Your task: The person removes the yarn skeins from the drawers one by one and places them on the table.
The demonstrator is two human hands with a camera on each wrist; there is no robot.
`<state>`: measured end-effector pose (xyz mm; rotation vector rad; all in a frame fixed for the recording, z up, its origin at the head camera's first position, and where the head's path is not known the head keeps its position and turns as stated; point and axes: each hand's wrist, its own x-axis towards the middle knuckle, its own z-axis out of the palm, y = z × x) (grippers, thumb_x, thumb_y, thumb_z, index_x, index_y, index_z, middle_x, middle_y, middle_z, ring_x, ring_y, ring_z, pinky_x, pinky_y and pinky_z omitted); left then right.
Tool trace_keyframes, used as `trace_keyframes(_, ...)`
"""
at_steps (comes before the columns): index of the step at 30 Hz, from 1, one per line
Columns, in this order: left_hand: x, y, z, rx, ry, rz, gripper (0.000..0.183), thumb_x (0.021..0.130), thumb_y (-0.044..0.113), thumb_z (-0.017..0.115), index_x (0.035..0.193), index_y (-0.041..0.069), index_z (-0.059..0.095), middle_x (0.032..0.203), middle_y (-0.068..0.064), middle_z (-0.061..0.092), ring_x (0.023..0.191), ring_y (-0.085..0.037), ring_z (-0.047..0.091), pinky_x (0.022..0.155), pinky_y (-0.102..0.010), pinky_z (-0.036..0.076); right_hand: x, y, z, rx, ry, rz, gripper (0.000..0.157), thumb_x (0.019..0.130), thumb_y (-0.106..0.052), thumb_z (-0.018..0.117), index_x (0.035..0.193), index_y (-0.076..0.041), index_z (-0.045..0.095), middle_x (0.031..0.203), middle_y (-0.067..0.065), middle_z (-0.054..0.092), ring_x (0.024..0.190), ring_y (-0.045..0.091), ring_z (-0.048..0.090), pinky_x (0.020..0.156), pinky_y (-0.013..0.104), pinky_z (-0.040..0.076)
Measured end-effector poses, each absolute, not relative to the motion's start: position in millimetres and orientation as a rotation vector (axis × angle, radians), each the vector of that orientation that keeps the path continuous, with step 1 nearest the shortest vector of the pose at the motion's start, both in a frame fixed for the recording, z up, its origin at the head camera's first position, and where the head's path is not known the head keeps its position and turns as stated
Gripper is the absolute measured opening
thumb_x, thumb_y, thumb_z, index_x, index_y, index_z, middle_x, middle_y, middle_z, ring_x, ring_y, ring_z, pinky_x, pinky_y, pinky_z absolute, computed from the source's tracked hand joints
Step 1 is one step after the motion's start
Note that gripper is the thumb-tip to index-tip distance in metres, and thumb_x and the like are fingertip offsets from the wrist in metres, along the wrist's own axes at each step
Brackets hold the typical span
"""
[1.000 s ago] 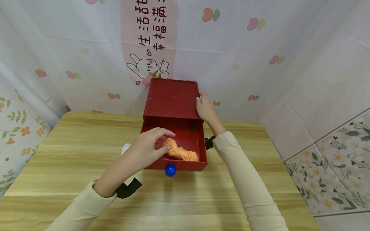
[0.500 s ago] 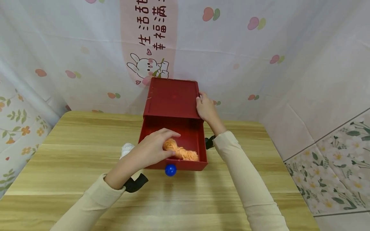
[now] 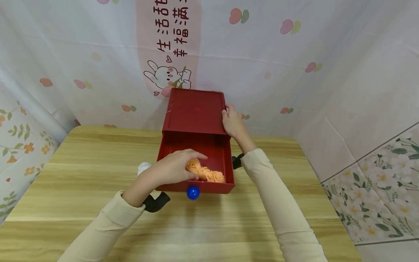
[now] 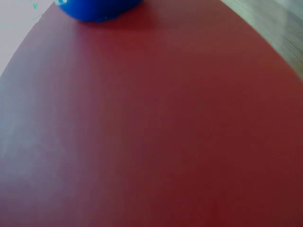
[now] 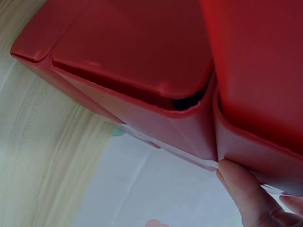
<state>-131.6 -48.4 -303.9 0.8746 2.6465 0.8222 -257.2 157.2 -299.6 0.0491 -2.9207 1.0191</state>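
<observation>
From my end, I see that over the last second the left hand (image 3: 175,166) has come farther across the drawer (image 3: 211,187), so its fingers now reach around one end of the yarn (image 3: 207,174), with the thumb on the near side and the index on the far side. Half a second ago they were already almost there; since then I notice only a small shift of the hand and wrist. The yarn itself has not visibly moved: it lies in the pulled-out drawer, partly between those fingers, its loose end stretching away to their right. I read this as the reach being done and the work resting on the grip, with no lift begun.

I cannot tell whether the left fingers have really closed on the yarn; a little red shows under the index, and the hand hides the rest. The left wrist view gives me only the drawer front and the blue knob (image 3: 193,193), which sits below the thumb.

The right hand (image 3: 234,122) has not changed place. Its fingers touch the side of the box (image 3: 196,112), up and right of the left fingers, probably steadying it; whether they grasp or just press, I cannot tell. A white bundle (image 3: 143,167) sits on the surface (image 3: 212,225), left of the left fingers.
</observation>
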Motion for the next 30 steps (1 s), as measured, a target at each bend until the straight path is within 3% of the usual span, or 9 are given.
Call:
trace_keyframes(13, -136.1, -45.9, -309.0, 0.857, 2.619, 0.782, 0.033, 0.082, 0.022, 0.07, 0.115, 0.017, 0.065, 0.115, -0.002, 0.064, 0.112, -0.024, 0.051, 0.094, -0.044, 0.043, -258.9, 157.6, -302.8, 0.048, -2.924, 1.02, 0.05, 0.102, -0.031, 0.025, 0.148, -0.011, 0.021, 0.146, 0.017, 0.036, 0.131, 0.031, 0.039, 0.106, 0.046, 0.032)
trace_keyframes(21, -138.6, -45.4, -310.5, 0.901, 2.573, 0.816, 0.02, 0.082, 0.019, 0.07, 0.102, 0.021, 0.07, 0.104, 0.002, 0.068, 0.096, -0.016, 0.056, 0.082, -0.035, 0.047, -257.6, 157.6, -302.8, 0.047, -2.904, 1.021, 0.049, 0.102, -0.03, 0.026, 0.147, -0.01, 0.023, 0.147, 0.016, 0.035, 0.133, 0.03, 0.037, 0.108, 0.046, 0.031)
trace_keyframes(30, -138.1, -47.7, -309.1, 0.903, 2.561, 0.939, 0.016, 0.084, 0.019, 0.069, 0.1, 0.021, 0.07, 0.094, 0.005, 0.069, 0.087, -0.014, 0.058, 0.071, -0.028, 0.047, -256.9, 157.1, -301.9, 0.044, -2.905, 1.025, 0.049, 0.102, -0.03, 0.027, 0.147, -0.01, 0.023, 0.146, 0.017, 0.036, 0.132, 0.031, 0.038, 0.107, 0.047, 0.032)
